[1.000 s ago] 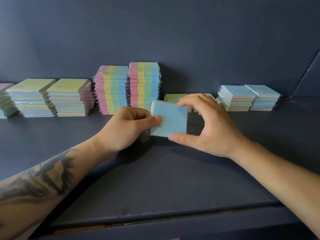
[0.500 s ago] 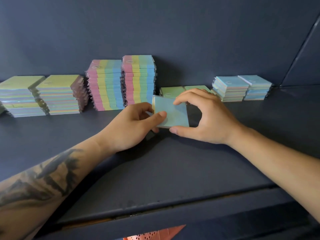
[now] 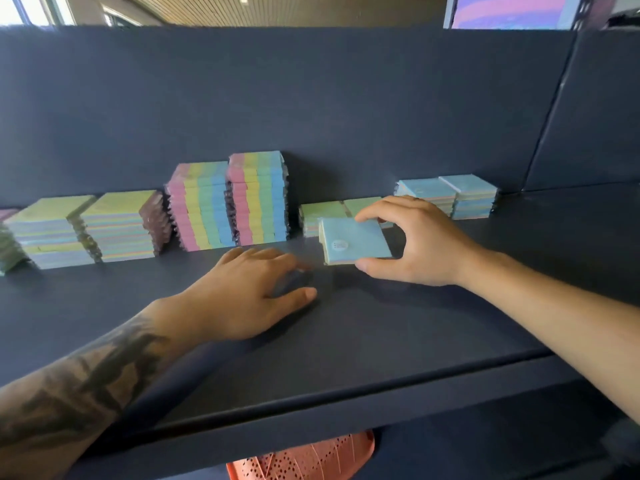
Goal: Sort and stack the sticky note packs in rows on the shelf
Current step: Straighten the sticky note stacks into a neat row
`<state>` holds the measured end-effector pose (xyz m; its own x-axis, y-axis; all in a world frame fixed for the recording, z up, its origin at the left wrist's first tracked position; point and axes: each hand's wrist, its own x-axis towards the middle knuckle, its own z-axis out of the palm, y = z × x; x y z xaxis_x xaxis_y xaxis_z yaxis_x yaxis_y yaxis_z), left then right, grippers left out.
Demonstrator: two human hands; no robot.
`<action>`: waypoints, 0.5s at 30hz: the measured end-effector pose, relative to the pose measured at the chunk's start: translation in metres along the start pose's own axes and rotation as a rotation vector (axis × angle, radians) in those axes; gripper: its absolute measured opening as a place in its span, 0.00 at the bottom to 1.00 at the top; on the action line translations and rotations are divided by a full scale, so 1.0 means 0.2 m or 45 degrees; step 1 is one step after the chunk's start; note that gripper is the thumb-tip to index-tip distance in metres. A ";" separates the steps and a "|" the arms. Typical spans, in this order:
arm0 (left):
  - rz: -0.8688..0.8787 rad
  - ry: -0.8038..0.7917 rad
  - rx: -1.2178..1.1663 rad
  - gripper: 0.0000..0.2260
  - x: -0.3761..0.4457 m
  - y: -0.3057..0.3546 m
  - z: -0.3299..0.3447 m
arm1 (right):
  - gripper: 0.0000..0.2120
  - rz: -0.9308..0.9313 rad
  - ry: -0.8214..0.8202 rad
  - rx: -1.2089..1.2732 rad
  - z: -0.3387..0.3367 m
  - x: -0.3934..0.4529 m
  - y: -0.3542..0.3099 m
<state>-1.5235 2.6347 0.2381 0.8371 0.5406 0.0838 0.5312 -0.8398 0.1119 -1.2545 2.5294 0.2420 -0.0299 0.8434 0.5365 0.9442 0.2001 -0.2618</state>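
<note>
My right hand (image 3: 420,242) pinches a light blue sticky note pack (image 3: 353,240) between thumb and fingers, holding it just above the dark shelf (image 3: 346,334), in front of two low green packs (image 3: 323,213). My left hand (image 3: 249,292) lies flat on the shelf to the left of the pack, fingers spread, holding nothing. Along the back wall stand two tall rainbow-striped stacks (image 3: 228,202), green-topped stacks (image 3: 86,230) at the left and two short blue stacks (image 3: 450,195) at the right.
The shelf's back wall (image 3: 311,98) and a side panel (image 3: 588,116) at the right close it in. Below the front edge an orange perforated basket (image 3: 304,459) shows. Another stack (image 3: 7,247) is cut off at the far left.
My left hand let go of the blue pack and dropped flat onto the shelf. My right hand keeps the pack and has turned it face up, sticker showing.
</note>
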 end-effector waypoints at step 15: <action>-0.129 0.061 -0.060 0.37 0.60 0.76 0.12 | 0.23 0.242 -0.090 0.018 -0.59 -0.05 0.81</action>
<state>-1.3391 2.5717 0.2416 0.7716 0.6253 0.1172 0.6050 -0.7781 0.1689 -1.0621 2.4942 0.2878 0.1251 0.8993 0.4190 0.9302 0.0406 -0.3648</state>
